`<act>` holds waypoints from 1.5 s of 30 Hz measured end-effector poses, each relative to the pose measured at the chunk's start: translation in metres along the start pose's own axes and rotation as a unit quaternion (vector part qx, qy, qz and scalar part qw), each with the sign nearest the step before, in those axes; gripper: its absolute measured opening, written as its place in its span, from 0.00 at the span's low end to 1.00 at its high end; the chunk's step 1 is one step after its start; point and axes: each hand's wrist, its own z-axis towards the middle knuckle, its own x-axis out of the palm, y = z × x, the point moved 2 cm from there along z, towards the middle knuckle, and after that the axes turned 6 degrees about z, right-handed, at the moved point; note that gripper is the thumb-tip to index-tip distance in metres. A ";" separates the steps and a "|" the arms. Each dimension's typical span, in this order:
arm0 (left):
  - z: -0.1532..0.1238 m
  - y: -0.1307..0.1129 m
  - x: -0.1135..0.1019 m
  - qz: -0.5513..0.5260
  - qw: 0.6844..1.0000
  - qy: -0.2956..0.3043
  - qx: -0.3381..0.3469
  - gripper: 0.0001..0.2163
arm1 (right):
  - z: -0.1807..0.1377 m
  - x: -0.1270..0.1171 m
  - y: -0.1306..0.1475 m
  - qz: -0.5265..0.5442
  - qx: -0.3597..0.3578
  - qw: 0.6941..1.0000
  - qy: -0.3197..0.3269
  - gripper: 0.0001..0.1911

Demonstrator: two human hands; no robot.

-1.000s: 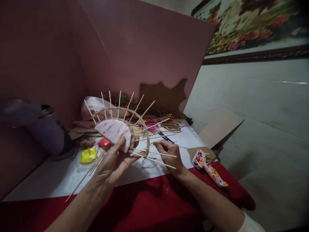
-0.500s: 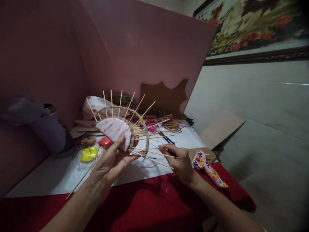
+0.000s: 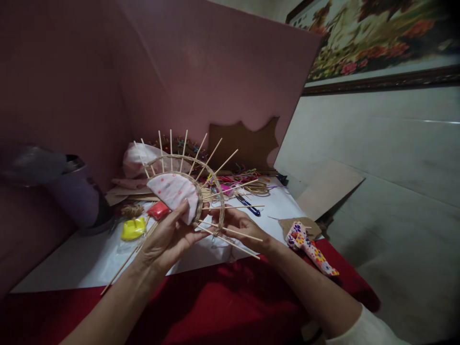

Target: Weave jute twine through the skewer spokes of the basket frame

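Note:
My left hand point(image 3: 167, 242) grips a half-round craft point(image 3: 174, 191) of thin wooden sticks fanning out from a fabric-covered centre, white with pink dots. Brown twine edges the centre, and a second twine arc point(image 3: 218, 184) runs farther out across the sticks. The left thumb presses on the fabric, with the other fingers behind. At the craft's lower right, my right hand point(image 3: 240, 225) reaches behind the sticks and outer arc, its bent fingers closed against them. Its fingertips are partly hidden. Loose thread point(image 3: 221, 242) hangs below the twine's lower end.
Yellow point(image 3: 132, 229) and red point(image 3: 157, 210) packets lie left on the white sheet. Beyond the hands are a dark blue cutter point(image 3: 248, 206), scissors point(image 3: 259, 188) and colourful strands. A flowered piece point(image 3: 312, 249) lies right, by cardboard point(image 3: 316, 229). A purple container point(image 3: 81, 196) stands left.
My right hand has moved left, from beside the stick ends to behind the sticks at the outer twine arc. The craft, in my left hand, has shifted slightly right.

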 end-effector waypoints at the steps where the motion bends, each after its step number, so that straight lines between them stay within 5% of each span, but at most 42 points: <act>1: 0.000 0.000 0.000 -0.005 1.000 0.003 -0.002 0.08 | 0.000 -0.002 -0.004 0.011 0.014 1.000 -0.013 0.17; 13: -0.007 -0.001 0.002 -0.049 0.997 0.058 -0.032 0.06 | 0.001 -0.005 -0.017 -0.109 -0.040 0.975 -0.188 0.13; 29: -0.006 0.003 -0.001 0.068 0.993 0.087 -0.041 0.08 | -0.007 -0.002 -0.017 -0.165 -0.055 0.967 -0.184 0.11; 34: -0.007 0.003 0.001 0.034 0.992 0.118 -0.031 0.08 | -0.013 -0.001 -0.011 -0.223 -0.083 0.950 -0.203 0.12; 45: -0.005 0.005 -0.002 0.011 0.996 0.079 -0.036 0.09 | -0.023 0.001 -0.002 -0.349 -0.154 0.892 -0.244 0.09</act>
